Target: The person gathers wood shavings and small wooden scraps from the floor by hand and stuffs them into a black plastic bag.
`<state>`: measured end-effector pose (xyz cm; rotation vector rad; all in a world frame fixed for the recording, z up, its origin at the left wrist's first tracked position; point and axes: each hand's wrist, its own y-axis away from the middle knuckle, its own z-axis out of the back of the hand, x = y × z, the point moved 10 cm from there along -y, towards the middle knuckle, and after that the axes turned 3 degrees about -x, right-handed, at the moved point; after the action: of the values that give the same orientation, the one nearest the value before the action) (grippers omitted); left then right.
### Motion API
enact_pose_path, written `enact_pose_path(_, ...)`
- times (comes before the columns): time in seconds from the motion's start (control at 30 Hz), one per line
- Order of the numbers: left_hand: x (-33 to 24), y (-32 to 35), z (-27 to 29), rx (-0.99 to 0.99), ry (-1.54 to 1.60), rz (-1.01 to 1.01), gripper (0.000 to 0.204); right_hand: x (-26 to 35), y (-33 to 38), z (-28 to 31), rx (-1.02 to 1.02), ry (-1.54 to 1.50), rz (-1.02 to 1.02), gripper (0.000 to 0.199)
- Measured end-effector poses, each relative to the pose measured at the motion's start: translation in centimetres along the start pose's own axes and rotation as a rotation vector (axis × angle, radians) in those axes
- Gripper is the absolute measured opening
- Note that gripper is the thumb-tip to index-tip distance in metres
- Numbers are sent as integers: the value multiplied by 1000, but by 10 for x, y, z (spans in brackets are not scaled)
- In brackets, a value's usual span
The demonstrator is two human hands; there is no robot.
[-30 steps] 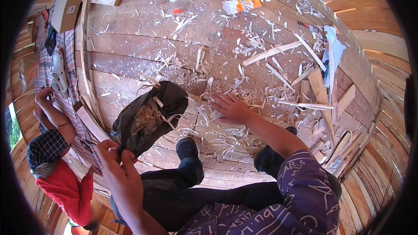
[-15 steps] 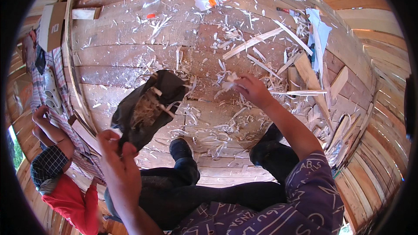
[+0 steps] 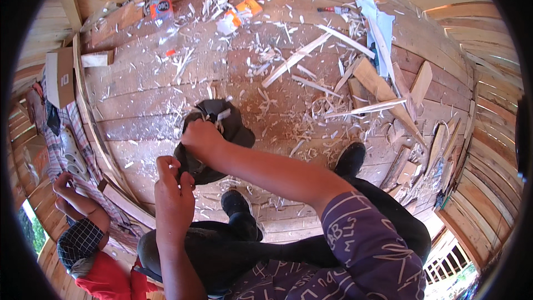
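A dark, limp bag (image 3: 236, 128) hangs over the plank floor in front of me, with pale wood shavings (image 3: 224, 114) showing at its opening. My left hand (image 3: 175, 186) is closed on the near edge of this bag, pinching it between thumb and fingers. Reaching across from the right, my right hand (image 3: 202, 140) is at the bag's mouth, its fingers curled down and turned away from view. Whatever lies in those fingers is hidden. Loose shavings are strewn over the boards around my boots (image 3: 236, 203).
Split wood pieces (image 3: 383, 91) and pale sticks lie to the right, beside a light blue sheet (image 3: 380, 25). A clear plastic bottle (image 3: 162, 14) and an orange packet (image 3: 248, 6) lie at the far side. Another person (image 3: 91, 244) sits at the left near a cardboard box (image 3: 60, 78).
My right hand, which held shavings out over the floor to the right, has swung left to the bag's mouth. The bag has shifted slightly right, and the view has turned.
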<state>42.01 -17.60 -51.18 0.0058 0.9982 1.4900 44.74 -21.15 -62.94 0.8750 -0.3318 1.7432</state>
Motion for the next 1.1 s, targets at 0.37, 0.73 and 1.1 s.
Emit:
enact_pose_path(0.37, 26, 17, 30, -153, -48, 118, 21, -141, 42, 126, 84, -1212, -415, 23)
enact_pose_path(0.73, 58, 111, 17, -283, -93, 255, 17, -391, -1, 272, -826, 106, -935, 106)
enact_pose_path(1.1, 72, 150, 23, -290, 30, 492, 15, -324, -127, 226, -687, 32, -1037, 132)
